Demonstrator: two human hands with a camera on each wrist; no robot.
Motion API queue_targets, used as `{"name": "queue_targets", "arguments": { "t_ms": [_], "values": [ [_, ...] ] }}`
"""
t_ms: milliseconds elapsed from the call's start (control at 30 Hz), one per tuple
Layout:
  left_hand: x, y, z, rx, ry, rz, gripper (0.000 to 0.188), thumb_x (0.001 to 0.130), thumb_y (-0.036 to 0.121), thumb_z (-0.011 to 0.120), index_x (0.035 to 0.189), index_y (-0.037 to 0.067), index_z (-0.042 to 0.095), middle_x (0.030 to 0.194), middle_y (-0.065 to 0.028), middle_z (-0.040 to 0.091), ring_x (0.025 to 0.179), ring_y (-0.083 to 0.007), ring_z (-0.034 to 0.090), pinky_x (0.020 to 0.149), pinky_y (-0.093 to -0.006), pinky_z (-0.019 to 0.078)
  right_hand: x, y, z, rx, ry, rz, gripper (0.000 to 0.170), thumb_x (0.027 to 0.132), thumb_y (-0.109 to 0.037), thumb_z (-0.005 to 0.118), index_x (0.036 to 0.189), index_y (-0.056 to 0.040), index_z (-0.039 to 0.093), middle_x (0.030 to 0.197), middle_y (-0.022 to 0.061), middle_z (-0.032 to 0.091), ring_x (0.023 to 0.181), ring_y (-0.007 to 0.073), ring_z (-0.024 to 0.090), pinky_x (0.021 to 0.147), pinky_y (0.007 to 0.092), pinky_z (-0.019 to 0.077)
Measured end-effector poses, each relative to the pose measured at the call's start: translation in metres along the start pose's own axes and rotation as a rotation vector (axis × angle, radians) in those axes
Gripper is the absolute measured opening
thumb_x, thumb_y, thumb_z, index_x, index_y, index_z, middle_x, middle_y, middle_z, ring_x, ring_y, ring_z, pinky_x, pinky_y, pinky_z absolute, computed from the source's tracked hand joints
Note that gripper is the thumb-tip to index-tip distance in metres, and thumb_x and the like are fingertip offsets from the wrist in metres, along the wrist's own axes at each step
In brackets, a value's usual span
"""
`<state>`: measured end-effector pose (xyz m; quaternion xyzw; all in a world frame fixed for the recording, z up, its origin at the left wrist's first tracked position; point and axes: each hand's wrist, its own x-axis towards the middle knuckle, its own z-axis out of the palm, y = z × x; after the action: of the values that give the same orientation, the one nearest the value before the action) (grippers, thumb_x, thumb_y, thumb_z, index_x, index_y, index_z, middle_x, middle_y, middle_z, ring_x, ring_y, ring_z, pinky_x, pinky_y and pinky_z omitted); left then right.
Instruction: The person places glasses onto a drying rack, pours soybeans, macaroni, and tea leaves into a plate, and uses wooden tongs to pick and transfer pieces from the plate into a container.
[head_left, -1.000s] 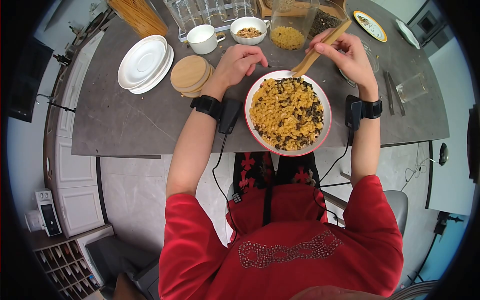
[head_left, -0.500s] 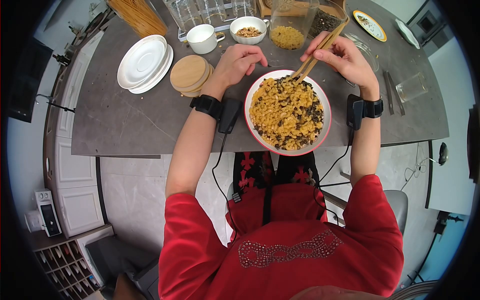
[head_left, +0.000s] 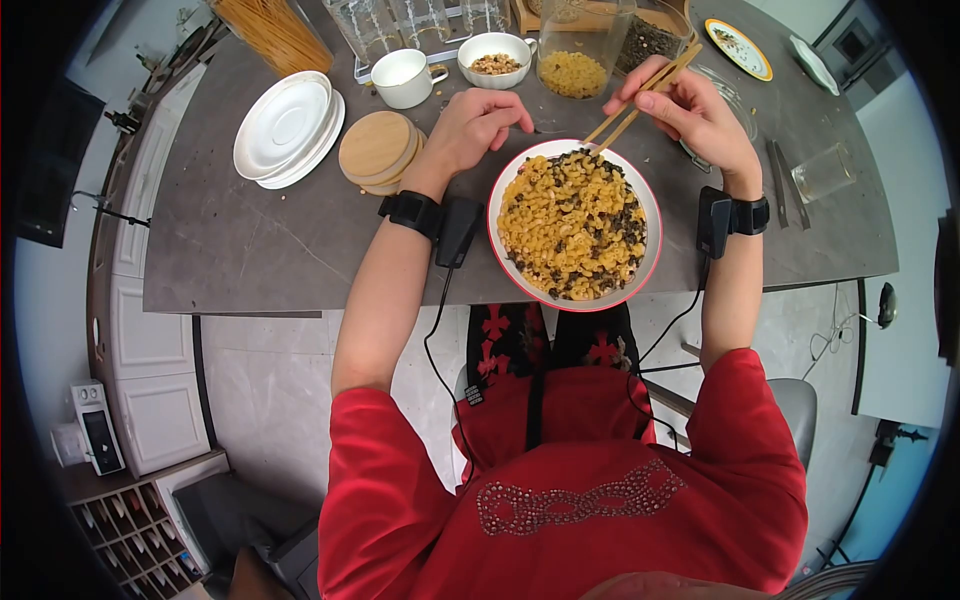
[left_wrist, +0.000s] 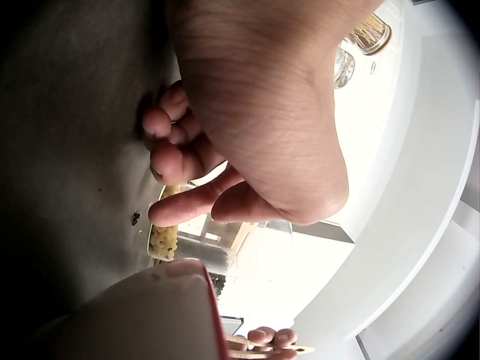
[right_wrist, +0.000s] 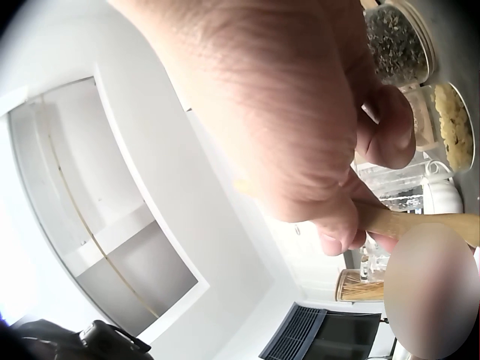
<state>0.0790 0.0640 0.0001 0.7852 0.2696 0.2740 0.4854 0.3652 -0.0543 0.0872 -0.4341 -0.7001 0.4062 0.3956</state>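
A white bowl [head_left: 655, 252] with a red rim stands at the table's near edge, filled with small curved yellow pasta [head_left: 565, 215] mixed with dark bits. My right hand [head_left: 700, 118] pinches wooden tongs [head_left: 684, 57] above the bowl's far right side. The two arms of the tongs stand apart, their tips at the far rim over the pasta. In the right wrist view a wide flat strip of the tongs [right_wrist: 420, 223] comes out from the fingers. My left hand [head_left: 478, 132] rests on the table left of the bowl, fingers loosely curled and holding nothing.
Round wooden coasters [head_left: 376, 146] and stacked white plates [head_left: 284, 125] lie to the left. Behind are a white cup [head_left: 402, 80], a cup of nuts [head_left: 496, 66] and a glass jar of yellow pasta [head_left: 572, 76]. Metal tongs [head_left: 780, 185] and a glass [head_left: 825, 175] lie right.
The wooden tongs have turned in my right hand, from broad side showing to both arms showing edge-on, spread apart. The left hand and the bowl have hardly moved.
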Motion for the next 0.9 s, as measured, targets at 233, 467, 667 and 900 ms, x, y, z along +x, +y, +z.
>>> {"name": "queue_targets", "arguments": {
  "t_ms": [233, 467, 667, 900],
  "values": [
    [0.0, 0.001, 0.0, 0.005, -0.004, -0.003, 0.031, 0.099, 0.024, 0.055, 0.09, 0.001, 0.075, 0.057, 0.0024, 0.05, 0.053, -0.0055, 0.044, 0.052, -0.0238, 0.0322, 0.003, 0.014, 0.002, -0.019, -0.009, -0.122, 0.014, 0.105, -0.015, 0.064, 0.111, -0.0028, 0.068, 0.106, 0.0075, 0.078, 0.072, 0.0013, 0.057, 0.066, 0.0194, 0.044],
    [0.001, -0.001, -0.001, 0.017, -0.012, 0.0, 0.032, 0.099, 0.024, 0.055, 0.09, 0.0, 0.074, 0.057, 0.0023, 0.05, 0.053, -0.0054, 0.044, 0.052, -0.0237, 0.0324, 0.003, 0.008, -0.003, 0.011, -0.02, -0.067, 0.02, 0.107, -0.018, 0.061, 0.114, -0.0007, 0.066, 0.109, 0.0132, 0.078, 0.078, 0.0118, 0.072, 0.07, 0.0243, 0.0579],
    [0.002, -0.002, -0.001, 0.006, 0.007, 0.0, 0.031, 0.094, 0.025, 0.057, 0.086, 0.003, 0.076, 0.055, -0.0022, 0.054, 0.053, -0.0096, 0.051, 0.054, -0.0279, 0.0359, 0.009, 0.013, 0.002, 0.147, 0.079, -0.096, 0.018, 0.104, -0.01, 0.063, 0.119, -0.0005, 0.062, 0.111, 0.0197, 0.077, 0.084, 0.0156, 0.075, 0.077, 0.0272, 0.0617],
    [0.002, -0.002, -0.001, 0.013, 0.025, 0.005, 0.03, 0.094, 0.025, 0.057, 0.088, 0.003, 0.078, 0.055, -0.0019, 0.054, 0.053, -0.0096, 0.052, 0.054, -0.028, 0.0369, 0.02, 0.013, 0.034, 0.156, 0.007, -0.259, 0.023, 0.096, 0.004, 0.069, 0.117, 0.001, 0.061, 0.111, 0.0199, 0.076, 0.108, 0.0229, 0.075, 0.092, 0.0312, 0.0619]
  ]
}}
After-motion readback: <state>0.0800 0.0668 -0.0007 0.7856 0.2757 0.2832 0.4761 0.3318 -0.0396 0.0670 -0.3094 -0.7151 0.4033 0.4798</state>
